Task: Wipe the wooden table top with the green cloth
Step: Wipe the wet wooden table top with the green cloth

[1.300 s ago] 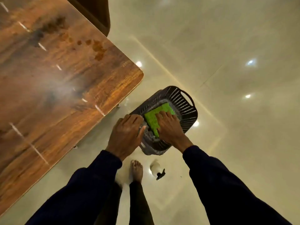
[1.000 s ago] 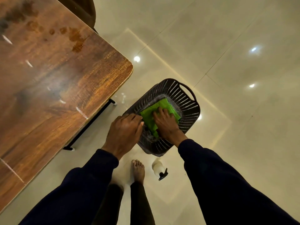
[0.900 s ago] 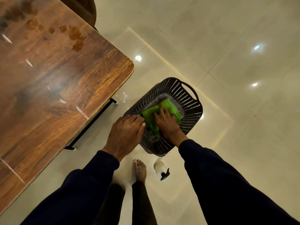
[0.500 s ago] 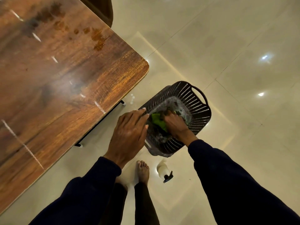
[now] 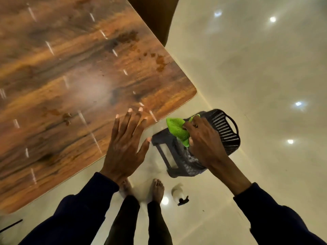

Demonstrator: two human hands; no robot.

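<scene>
Gripping the green cloth (image 5: 177, 129) in curled fingers, the right hand (image 5: 203, 144) holds it bunched above the dark slatted basket (image 5: 227, 131), off the wooden table top (image 5: 70, 76) and just beyond its near right corner. The left hand (image 5: 125, 145) is flat, its fingers spread and holding nothing, over the near edge beside that corner; whether it touches the wood cannot be told. Brown stains (image 5: 160, 61) lie along the right edge of the surface, and short streaks of reflected light cross the grain. The basket sits on glossy pale floor tiles (image 5: 256, 76) that mirror several round lights. A white spray bottle (image 5: 177, 191) with a black head lies on the floor next to bare feet (image 5: 157, 189).
</scene>
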